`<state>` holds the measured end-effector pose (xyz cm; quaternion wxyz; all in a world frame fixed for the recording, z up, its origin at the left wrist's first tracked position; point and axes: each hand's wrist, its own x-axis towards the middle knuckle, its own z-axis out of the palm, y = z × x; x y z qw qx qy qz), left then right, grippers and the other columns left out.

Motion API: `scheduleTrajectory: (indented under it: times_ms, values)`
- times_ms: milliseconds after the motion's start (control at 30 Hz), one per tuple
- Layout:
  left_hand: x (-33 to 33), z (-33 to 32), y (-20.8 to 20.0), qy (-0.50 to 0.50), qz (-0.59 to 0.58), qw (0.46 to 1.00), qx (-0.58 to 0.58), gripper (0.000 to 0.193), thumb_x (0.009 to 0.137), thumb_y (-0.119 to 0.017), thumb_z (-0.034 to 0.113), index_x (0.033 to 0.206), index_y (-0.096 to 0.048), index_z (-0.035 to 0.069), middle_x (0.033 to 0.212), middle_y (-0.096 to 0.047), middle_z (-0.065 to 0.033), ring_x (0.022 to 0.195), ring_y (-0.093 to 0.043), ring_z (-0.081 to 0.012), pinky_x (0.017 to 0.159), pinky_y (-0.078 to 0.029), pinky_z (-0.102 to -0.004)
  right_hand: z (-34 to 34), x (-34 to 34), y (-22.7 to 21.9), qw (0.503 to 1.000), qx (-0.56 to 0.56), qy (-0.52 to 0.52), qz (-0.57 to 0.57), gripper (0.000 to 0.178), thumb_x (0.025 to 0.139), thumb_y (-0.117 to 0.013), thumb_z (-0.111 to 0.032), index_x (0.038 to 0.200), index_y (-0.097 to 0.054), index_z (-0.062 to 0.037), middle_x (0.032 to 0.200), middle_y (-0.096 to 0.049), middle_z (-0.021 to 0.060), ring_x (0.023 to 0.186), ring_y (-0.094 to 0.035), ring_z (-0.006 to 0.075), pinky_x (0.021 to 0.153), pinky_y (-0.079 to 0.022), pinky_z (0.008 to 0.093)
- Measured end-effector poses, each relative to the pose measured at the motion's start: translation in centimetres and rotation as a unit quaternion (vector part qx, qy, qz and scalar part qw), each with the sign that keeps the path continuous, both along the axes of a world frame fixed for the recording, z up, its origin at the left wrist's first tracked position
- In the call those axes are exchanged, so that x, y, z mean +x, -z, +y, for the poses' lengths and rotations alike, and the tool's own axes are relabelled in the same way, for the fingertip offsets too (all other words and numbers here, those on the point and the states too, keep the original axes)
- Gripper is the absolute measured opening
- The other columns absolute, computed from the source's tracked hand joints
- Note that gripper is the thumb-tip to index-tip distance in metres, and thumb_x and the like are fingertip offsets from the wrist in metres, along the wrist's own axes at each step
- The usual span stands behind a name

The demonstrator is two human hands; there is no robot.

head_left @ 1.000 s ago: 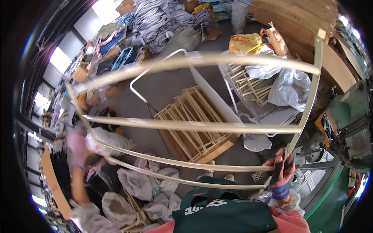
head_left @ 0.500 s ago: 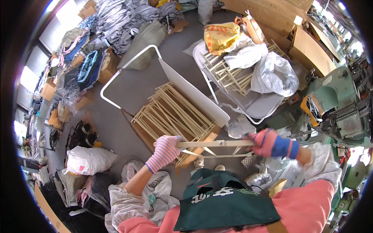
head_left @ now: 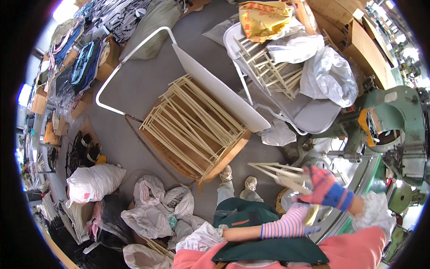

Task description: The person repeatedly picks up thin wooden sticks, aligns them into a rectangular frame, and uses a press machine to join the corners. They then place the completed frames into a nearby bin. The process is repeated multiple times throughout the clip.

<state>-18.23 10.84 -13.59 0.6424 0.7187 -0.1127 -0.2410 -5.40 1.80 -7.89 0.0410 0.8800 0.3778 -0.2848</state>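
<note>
My right hand (head_left: 329, 188), in a pink and blue glove, grips one end of a cream-coloured folding bar frame (head_left: 282, 172). The frame's thin bars point left over the floor. Lower down, my left hand (head_left: 286, 223), in a pink-striped glove, lies across the front of my green apron (head_left: 242, 215), off the frame. Its thumb and fingers are apart, close to a yellowish item (head_left: 311, 215) beside my lap. Ahead, many similar cream bar frames (head_left: 192, 125) lie stacked on the brown seat of a white-framed chair (head_left: 219, 89).
A second white chair (head_left: 318, 116) holds more bars, clear plastic bags (head_left: 329, 76) and a yellow sack (head_left: 264, 20). Green machinery (head_left: 398, 130) stands at the right. White bags (head_left: 96, 184) and open plastic sacks (head_left: 148, 219) lie at the left. Cardboard boxes (head_left: 367, 54) stand behind.
My left hand has let go of the bar frame and moved right, down to my lap. My right hand still holds the frame, now swung lower right and partly folded. The view has shifted.
</note>
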Motion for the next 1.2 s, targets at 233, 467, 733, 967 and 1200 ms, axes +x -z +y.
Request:
scheduleTrajectory:
  times_ms: [233, 467, 733, 967, 1200]
  values:
    - [4.0, 8.6, 9.7, -0.352, -0.235, 0.886, 0.190, 0.090, 0.054, -0.083, 0.033, 0.126, -0.039, 0.004, 0.129, -0.044, -0.0170, 0.120, -0.042, -0.0362, 0.102, -0.030, -0.0522, -7.9, -1.3, -7.0, 0.977, 0.189, 0.055, 0.082, 0.057, 0.051, -0.073, -0.020, 0.100, -0.051, -0.0023, 0.073, -0.053, 0.0106, 0.063, -0.056, 0.0262, 0.061, -0.047, 0.0339]
    - [9.8, 12.6, 17.7, -0.284, -0.332, 0.877, 0.202, 0.028, 0.054, -0.071, 0.024, 0.071, -0.052, 0.013, 0.067, -0.053, -0.0042, 0.066, -0.057, -0.0251, 0.064, -0.043, -0.0380, -12.8, -0.6, -3.7, 0.947, 0.196, 0.174, -0.187, 0.049, 0.069, -0.068, -0.015, 0.112, -0.048, -0.0012, 0.096, -0.058, 0.0118, 0.084, -0.059, 0.0224, 0.075, -0.049, 0.0362]
    - [9.0, 29.9, 35.5, -0.001, -0.198, 0.863, 0.465, 0.018, 0.074, -0.062, 0.021, 0.061, -0.060, 0.009, 0.053, -0.055, -0.0071, 0.052, -0.056, -0.0195, 0.055, -0.044, -0.0369, -0.3, -8.9, 36.1, 0.747, 0.244, 0.531, 0.319, 0.013, 0.083, -0.052, 0.004, 0.091, -0.059, -0.0024, 0.083, -0.068, 0.0098, 0.081, -0.065, 0.0180, 0.072, -0.053, 0.0291]
    - [6.2, 46.0, 51.4, 0.148, -0.059, 0.745, 0.648, 0.012, 0.075, -0.061, 0.015, 0.070, -0.069, 0.009, 0.059, -0.061, -0.0060, 0.061, -0.061, -0.0225, 0.060, -0.044, -0.0371, 16.0, -18.0, 65.5, 0.685, 0.290, 0.483, 0.461, 0.014, 0.087, -0.058, -0.009, 0.097, -0.056, 0.0014, 0.090, -0.066, 0.0161, 0.078, -0.065, 0.0256, 0.062, -0.054, 0.0384]
    - [4.2, 47.8, 58.7, -0.082, -0.044, 0.764, 0.638, 0.019, 0.081, -0.052, 0.014, 0.085, -0.069, 0.007, 0.096, -0.064, -0.0122, 0.099, -0.057, -0.0293, 0.091, -0.040, -0.0458, 24.2, -19.2, 78.1, 0.633, 0.133, 0.516, 0.561, 0.011, 0.085, -0.057, -0.017, 0.090, -0.058, -0.0071, 0.076, -0.064, 0.0109, 0.069, -0.064, 0.0266, 0.057, -0.052, 0.0384]
